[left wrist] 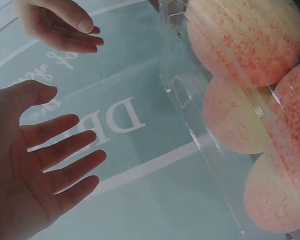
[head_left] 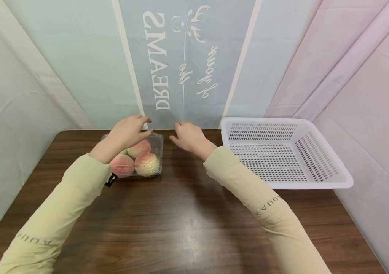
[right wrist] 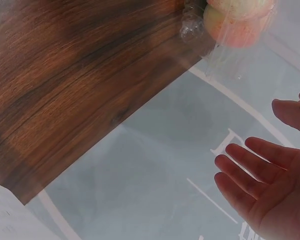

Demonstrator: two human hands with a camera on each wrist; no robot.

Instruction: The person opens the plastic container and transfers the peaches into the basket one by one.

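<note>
A clear plastic box point(head_left: 160, 152) with several pink and yellow peaches point(head_left: 146, 163) stands at the back left of the table. Above its back part is the left hand point(head_left: 126, 131), fingers apart, holding nothing. The right hand point(head_left: 189, 136) hovers to the right of the box, near the table's back edge, empty. In the left wrist view the left hand point(left wrist: 45, 160) has its fingers spread, with the box's clear wall and the peaches point(left wrist: 245, 40) to the right. The right wrist view has the right hand point(right wrist: 270, 180) with relaxed fingers, apart from the peaches point(right wrist: 237, 30).
A white perforated basket point(head_left: 345, 179) stands at the right of the brown wooden table point(head_left: 167, 228). Behind the table hangs a pale blue cloth point(head_left: 194, 110) with mirrored lettering, and light cloth walls point(head_left: 379, 114) rise on both sides. A dark band point(head_left: 111, 179) shows by the left wrist.
</note>
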